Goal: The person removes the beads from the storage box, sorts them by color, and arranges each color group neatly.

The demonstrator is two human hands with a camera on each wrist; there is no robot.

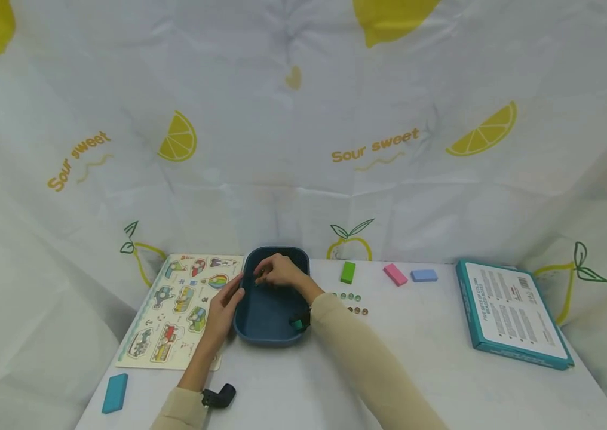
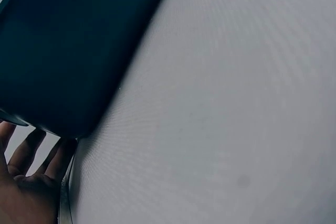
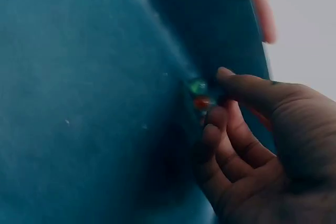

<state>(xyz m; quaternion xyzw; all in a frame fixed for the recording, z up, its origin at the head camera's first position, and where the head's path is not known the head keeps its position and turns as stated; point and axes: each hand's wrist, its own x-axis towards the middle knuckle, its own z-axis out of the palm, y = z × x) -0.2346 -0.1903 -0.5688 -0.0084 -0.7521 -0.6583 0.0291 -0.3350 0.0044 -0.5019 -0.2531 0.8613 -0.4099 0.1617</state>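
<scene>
white table [image 1: 443, 358], right hand [image 1: 280, 272] curled inside blue tray [image 1: 268, 334], left hand [image 1: 224, 310] alongside

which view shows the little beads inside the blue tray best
The right wrist view: a green and a red bead lie close up in the blue tray by the right hand. In the head view that hand hides them; the left wrist view shows only the tray's outside.

Blocks [image 1: 348, 272]: four; beads [image 1: 350, 296] on table: seven.

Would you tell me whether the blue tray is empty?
Not empty: the blue tray has two small beads inside by the right hand.
</scene>
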